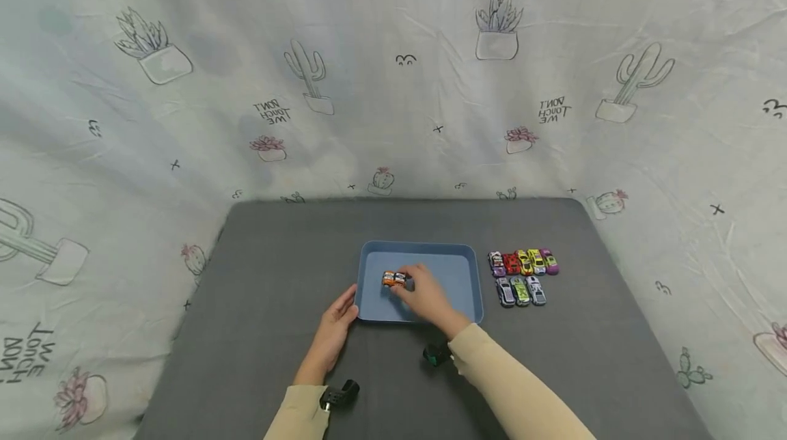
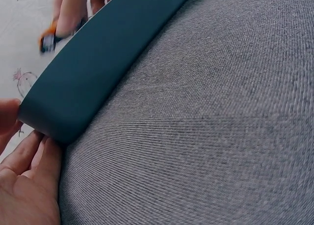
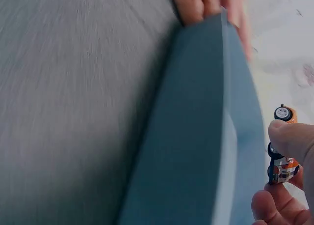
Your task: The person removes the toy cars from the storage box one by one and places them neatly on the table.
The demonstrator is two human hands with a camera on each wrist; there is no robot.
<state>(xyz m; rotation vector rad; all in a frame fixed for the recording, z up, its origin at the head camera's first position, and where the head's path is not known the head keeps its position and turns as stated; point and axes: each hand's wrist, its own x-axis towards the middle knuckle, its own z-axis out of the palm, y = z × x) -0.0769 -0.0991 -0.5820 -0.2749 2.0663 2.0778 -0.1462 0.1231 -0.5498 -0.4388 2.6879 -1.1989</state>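
Observation:
My right hand (image 1: pixel 428 296) pinches an orange toy car (image 1: pixel 393 279) with black and white markings between thumb and fingers. It holds the car over the left half of a blue rectangular tray (image 1: pixel 443 246). In the right wrist view the thumb (image 3: pixel 289 139) lies across the car's side, with its wheels showing. My left hand (image 1: pixel 335 324) rests against the tray's near left corner, its fingers extended along the outer wall. Up close in the left wrist view, fingertips (image 2: pixel 46 156) touch that corner.
To the right of the tray, several toy cars stand in two rows: a back row with a red car (image 1: pixel 512 264) and a front row with a green car (image 1: pixel 520 291). A grey cloth covers the table (image 1: pixel 289 242). Behind it hangs a curtain (image 1: pixel 393 98) with cactus drawings.

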